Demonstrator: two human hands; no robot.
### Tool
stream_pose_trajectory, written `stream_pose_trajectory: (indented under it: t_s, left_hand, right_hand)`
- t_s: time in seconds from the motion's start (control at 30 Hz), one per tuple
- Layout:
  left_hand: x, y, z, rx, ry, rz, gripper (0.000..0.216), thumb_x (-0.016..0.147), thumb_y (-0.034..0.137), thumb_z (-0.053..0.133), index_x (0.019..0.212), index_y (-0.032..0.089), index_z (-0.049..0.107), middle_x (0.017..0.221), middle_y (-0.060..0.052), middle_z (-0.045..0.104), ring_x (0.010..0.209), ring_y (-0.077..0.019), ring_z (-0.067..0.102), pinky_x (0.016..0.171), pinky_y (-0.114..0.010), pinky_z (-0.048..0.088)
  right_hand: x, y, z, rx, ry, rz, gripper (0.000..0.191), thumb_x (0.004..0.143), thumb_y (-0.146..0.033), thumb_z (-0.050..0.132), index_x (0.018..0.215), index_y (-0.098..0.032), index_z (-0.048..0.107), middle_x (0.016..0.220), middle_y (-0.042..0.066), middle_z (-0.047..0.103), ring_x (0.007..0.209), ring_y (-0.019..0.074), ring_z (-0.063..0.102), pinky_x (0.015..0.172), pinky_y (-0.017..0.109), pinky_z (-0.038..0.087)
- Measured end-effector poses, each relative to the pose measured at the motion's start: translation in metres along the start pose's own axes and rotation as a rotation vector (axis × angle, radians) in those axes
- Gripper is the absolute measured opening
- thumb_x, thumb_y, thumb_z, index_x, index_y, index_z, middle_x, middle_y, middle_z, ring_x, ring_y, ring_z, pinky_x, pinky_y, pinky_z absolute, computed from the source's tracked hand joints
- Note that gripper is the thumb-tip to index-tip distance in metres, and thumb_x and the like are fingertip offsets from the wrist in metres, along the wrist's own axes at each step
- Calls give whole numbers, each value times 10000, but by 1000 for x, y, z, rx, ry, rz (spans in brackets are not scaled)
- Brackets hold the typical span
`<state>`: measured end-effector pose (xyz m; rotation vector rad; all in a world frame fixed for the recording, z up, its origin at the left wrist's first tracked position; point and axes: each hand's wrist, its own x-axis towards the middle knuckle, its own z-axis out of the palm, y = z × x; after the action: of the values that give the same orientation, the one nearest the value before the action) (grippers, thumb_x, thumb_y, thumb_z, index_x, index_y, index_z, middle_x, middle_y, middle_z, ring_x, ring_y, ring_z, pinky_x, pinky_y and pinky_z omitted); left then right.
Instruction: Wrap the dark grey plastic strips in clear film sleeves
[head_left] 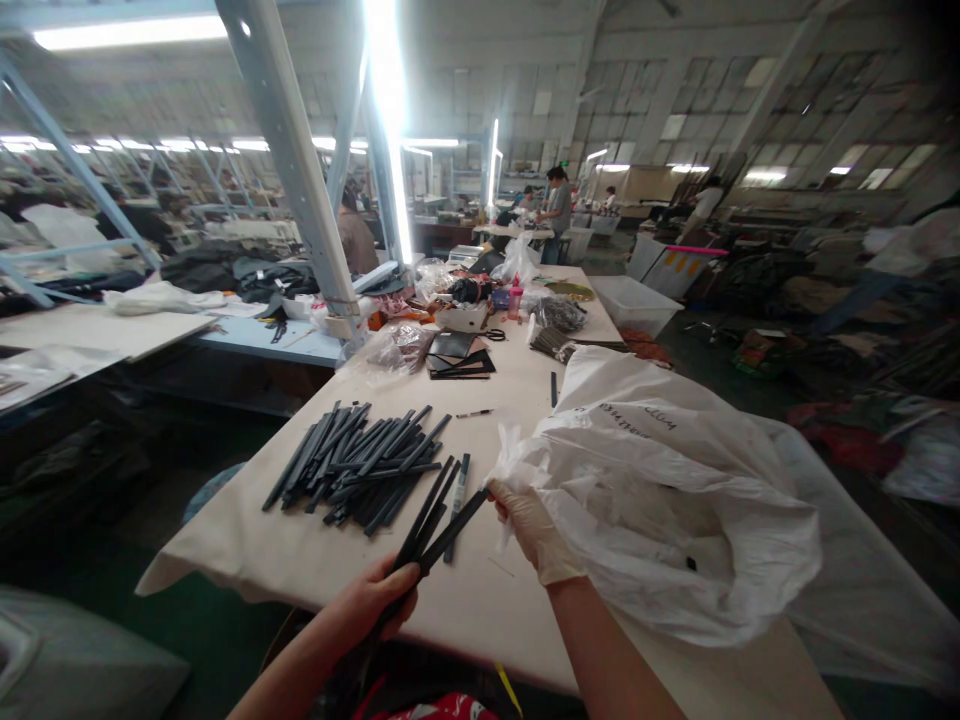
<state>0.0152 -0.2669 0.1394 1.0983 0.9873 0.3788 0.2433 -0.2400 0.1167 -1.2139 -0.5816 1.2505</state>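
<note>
Dark strips (356, 460) lie piled on the worktop (225, 555), eleven o'clock from the left hand (390, 592), which clutches a bundle (455, 529); at its two o'clock the gloved right hand (531, 532) pinches one strip's tip, beside a white bag (600, 500).

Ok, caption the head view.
Left hand holds dark strips; gloved right hand grips one by its end near a white bag.

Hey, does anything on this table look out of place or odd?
One dark strip lies by itself near the big white plastic bag, apart from the loose pile of similar strips. No spill or damage stands out.
</note>
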Motion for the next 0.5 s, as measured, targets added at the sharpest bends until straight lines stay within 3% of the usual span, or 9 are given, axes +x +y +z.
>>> stream_pose_trajectory:
  t_s: [0.13, 0.27, 0.37, 0.5]
  left_hand:
    - [16, 7, 5, -61, 109, 28, 443, 659, 591, 593, 693, 196, 395, 419, 89, 454, 289, -29, 318, 319, -175, 176]
    - [28, 12, 9, -35, 142, 75, 412, 658, 527, 626, 774, 181, 433, 473, 55, 553, 320, -52, 413, 339, -173, 268]
    - [33, 13, 12, 1, 169, 126, 393, 676, 480, 632, 839, 175, 447, 483, 50, 581, 344, -67, 458, 363, -176, 312]
    - [39, 15, 11, 6, 267, 185, 399, 680, 491, 610, 858, 169, 458, 429, 81, 530, 311, -58, 410, 339, -169, 277]
  right_hand:
    - [-19, 4, 18, -31, -142, -14, 194, 618, -337, 771, 631, -181, 658, 529, -33, 543, 480, 96, 398, 472, 244, 279]
    - [-36, 10, 32, -66, -196, 36, 184, 629, -332, 766, 661, -173, 680, 549, -26, 561, 490, 92, 414, 473, 234, 286]
    - [-41, 17, 37, -62, -243, 9, 198, 633, -351, 761, 699, -183, 679, 545, -33, 560, 493, 89, 425, 470, 223, 288]
    - [-34, 22, 32, -53, -306, 37, 293, 667, -431, 717, 570, -176, 609, 451, -40, 487, 432, 75, 372, 427, 226, 253]
